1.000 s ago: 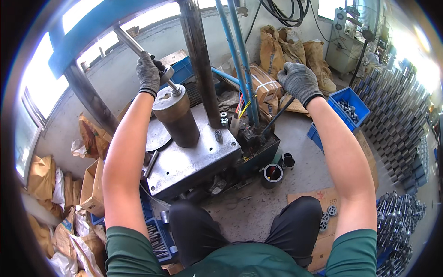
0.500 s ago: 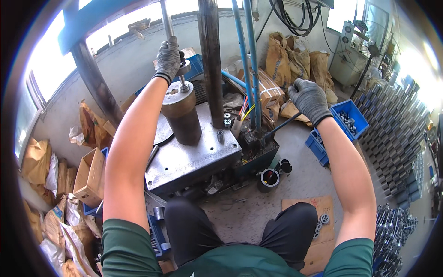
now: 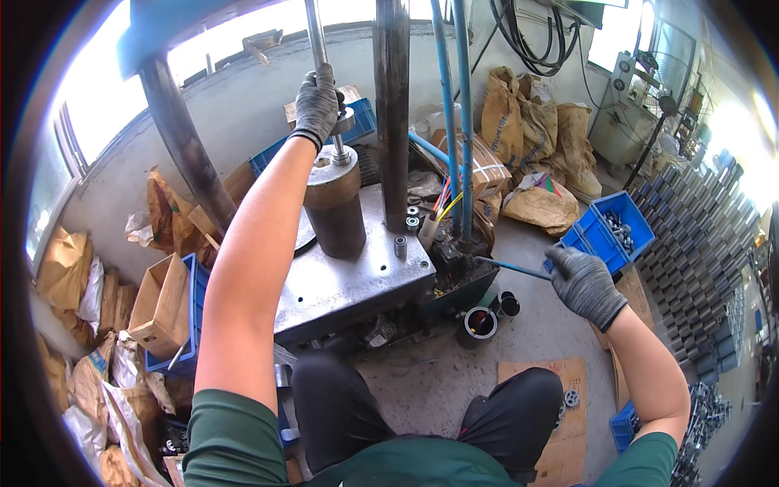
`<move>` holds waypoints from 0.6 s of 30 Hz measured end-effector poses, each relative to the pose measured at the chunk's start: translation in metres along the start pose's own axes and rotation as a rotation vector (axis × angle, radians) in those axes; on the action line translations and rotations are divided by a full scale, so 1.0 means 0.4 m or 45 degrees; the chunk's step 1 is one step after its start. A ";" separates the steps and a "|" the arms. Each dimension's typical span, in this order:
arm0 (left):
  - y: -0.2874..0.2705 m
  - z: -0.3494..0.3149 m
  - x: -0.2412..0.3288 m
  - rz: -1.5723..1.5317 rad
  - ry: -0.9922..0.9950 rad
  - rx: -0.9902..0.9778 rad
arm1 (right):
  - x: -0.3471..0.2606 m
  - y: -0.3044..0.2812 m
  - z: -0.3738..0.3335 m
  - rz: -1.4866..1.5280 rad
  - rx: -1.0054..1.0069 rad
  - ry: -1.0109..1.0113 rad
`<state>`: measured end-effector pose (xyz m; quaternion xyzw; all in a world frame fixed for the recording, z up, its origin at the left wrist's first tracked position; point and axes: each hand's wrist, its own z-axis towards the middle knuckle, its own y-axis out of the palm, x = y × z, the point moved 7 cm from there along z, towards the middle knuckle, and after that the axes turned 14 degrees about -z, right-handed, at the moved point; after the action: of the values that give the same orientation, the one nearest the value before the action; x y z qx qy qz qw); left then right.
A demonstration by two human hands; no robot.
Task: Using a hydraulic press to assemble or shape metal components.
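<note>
My left hand, in a grey glove, is closed around the lower end of an upright steel rod. Beside its fingers a metal ring sits over a shiny shaft, which stands in the top of a thick steel cylinder. That cylinder rests on a flat metal machine bed. Out to the right, my gloved right hand is closed at the end of a thin lever that comes from the machine's side; the palm hides the lever's tip.
Dark posts and blue pipes rise around the bed. Small metal sleeves stand on it. At right are blue bins and stacked metal tubes. A black pot stands on the floor; cardboard boxes are at left.
My right hand has come down and outward, and the lever has swung from slanting upward to slanting slightly downward. My left hand stays at the rod. The whole view has shifted a little.
</note>
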<state>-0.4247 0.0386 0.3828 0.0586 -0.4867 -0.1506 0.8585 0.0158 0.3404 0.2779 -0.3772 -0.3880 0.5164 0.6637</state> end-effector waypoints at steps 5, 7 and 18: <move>0.005 -0.013 0.016 -0.034 0.034 -0.009 | -0.055 0.040 -0.020 0.161 -0.556 -0.296; 0.014 -0.039 0.021 0.008 0.007 -0.003 | -0.068 0.052 -0.035 0.113 -0.518 -0.398; 0.019 -0.045 0.038 -0.018 -0.036 0.010 | -0.082 0.163 -0.247 0.148 -0.999 -0.360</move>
<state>-0.4006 0.0401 0.3877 0.0634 -0.4990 -0.1556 0.8502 0.0740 0.3101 0.1741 -0.5482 -0.6206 0.4127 0.3796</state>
